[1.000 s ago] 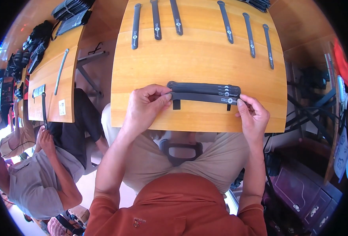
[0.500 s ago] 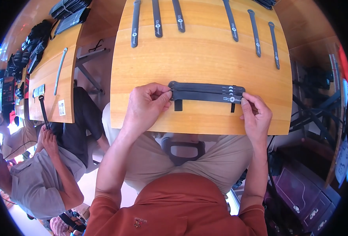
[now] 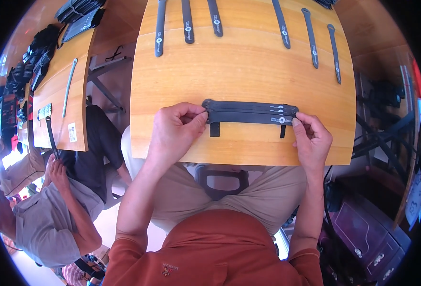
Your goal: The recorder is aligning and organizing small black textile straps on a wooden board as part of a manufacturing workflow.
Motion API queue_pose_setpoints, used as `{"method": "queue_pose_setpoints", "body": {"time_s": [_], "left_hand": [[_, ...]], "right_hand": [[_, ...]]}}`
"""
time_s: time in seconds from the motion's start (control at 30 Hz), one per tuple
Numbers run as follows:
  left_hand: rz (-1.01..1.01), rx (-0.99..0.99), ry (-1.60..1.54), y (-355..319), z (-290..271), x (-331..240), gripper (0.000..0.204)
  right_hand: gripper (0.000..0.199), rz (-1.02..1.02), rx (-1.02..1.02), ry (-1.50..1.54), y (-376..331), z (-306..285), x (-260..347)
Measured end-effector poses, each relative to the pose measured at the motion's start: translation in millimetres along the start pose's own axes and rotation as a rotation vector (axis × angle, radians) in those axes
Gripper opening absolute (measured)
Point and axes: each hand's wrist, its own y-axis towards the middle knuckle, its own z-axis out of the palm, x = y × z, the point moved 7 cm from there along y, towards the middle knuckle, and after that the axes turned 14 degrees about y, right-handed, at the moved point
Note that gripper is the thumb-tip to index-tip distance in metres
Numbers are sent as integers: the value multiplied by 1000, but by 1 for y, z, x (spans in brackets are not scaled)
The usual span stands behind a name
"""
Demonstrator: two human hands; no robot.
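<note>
left hand (image 3: pixel 174 133) pinches one end of the stacked black straps (image 3: pixel 248 112), right hand (image 3: pixel 311 140) pinches the other, flat on the desk (image 3: pixel 243 71). best keep both ends squared and the layers aligned.

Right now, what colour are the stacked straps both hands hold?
Black, with small white round marks near the right end; stacked straps, head view.

Single head-worn fisheye view, looking steeply down over own chest and lap onto wooden bench (image 3: pixel 239 71). Close range: forearms enter from lower edge. Straight edges bow toward rim. Second bench (image 3: pixel 53 95) and seated person (image 3: pixel 43 219) at left margin.
</note>
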Motion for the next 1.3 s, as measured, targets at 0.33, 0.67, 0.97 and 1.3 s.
{"method": "queue_pose_setpoints", "body": {"time_s": [0.33,0.67,0.97,1.3], "left_hand": [[-30,-19,-37,1,0,2,13],[-48,-20,-5,1,0,1,11],[-30,-39,-18,1,2,1,11],[-37,-50,-11,0,-1,1,11]], "right_hand": [[13,-46,-24,-1,1,1,-2],[12,-53,-24,-32,1,2,0],[11,-111,-29,-104,2,3,6],[10,-167,-25,-115,2,6,9]]}}
